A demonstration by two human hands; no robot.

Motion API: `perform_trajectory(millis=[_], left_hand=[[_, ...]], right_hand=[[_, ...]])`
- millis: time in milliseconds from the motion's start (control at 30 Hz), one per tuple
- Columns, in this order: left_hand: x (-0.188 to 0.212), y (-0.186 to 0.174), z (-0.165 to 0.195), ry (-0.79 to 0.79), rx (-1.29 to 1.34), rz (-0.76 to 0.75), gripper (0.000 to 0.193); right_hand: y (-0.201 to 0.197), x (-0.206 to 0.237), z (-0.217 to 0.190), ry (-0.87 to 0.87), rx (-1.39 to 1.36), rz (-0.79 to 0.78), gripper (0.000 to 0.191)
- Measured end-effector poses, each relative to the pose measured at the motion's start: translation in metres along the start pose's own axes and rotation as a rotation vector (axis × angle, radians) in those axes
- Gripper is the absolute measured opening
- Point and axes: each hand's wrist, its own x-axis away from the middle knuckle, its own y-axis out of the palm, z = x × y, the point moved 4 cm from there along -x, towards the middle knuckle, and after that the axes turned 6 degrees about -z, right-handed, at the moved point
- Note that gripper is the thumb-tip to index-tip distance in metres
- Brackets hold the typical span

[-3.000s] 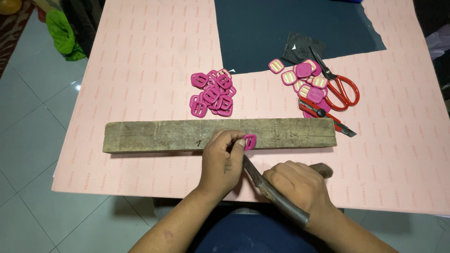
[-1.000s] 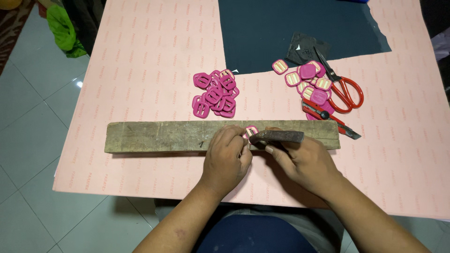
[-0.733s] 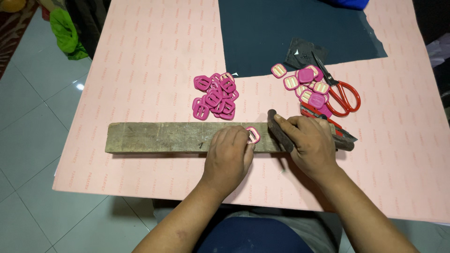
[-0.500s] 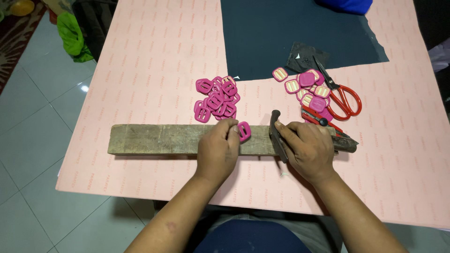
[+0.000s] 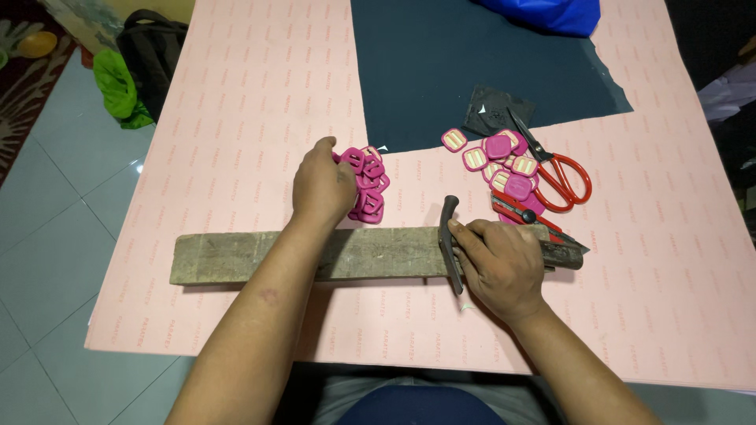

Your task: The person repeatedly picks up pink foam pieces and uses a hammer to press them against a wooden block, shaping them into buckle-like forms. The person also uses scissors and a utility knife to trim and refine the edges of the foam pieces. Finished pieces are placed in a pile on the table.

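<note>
- Lying on the tiled floor at the far left, a green cloth (image 5: 116, 88) sits beside a dark bag (image 5: 153, 43), both off the edge of the pink table cover (image 5: 236, 118).
- Wooden block (image 5: 236, 257): a long weathered strip lying crosswise on the near part of the pink table cover, its right end hidden beneath the right hand.
- Left hand (image 5: 321, 185): palm down, forearm crossing over the wooden block, fingers curled onto the near-left side of the pile of magenta buckles (image 5: 368, 185). Whether a single buckle is pinched cannot be determined; the fingertips are hidden.
- Pile of magenta buckles: heaped just beyond the wooden block, near the centre of the table, at the near edge of the dark fabric sheet (image 5: 472, 71).
- Hammer (image 5: 449, 244): head resting against the wooden block, handle running right under the palm and emerging past the block's right end.
- Right hand (image 5: 502, 264): clenched around the hammer close to its head, resting on the block's right end.
- Second group of buckles (image 5: 492, 157): pink and cream pieces, to the far right of the magenta pile, touching the scissors.
- Red-handled scissors (image 5: 559, 169): lying closed, just right of that group, with a red utility knife (image 5: 520, 211) on the near side.
- Blue bag (image 5: 543, 12): at the far edge, on the dark fabric sheet.
</note>
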Motion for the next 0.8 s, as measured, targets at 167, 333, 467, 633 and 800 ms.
perform_trajectory(millis=[167,333,467,633,800], left_hand=[[-0.012,0.042,0.038,0.097,0.100,-0.323,0.035],[-0.030,0.087,0.082,0.407,0.006,-0.358,0.029],[-0.049,0.111,0.095,0.504,0.025,-0.252,0.041],[-0.054,0.127,0.092,0.451,-0.038,-0.290,0.037],[-0.043,0.115,0.080,0.149,0.230,-0.314,0.019]], right_hand=[[0.001,-0.001,0.000,0.006,-0.009,0.002,0.040],[0.000,-0.002,0.000,0.003,-0.020,0.007,0.042],[0.000,-0.003,0.000,0.019,-0.031,0.004,0.041],[-0.002,-0.003,0.001,0.011,-0.035,0.012,0.041],[-0.002,-0.001,0.002,0.026,-0.064,-0.010,0.040]])
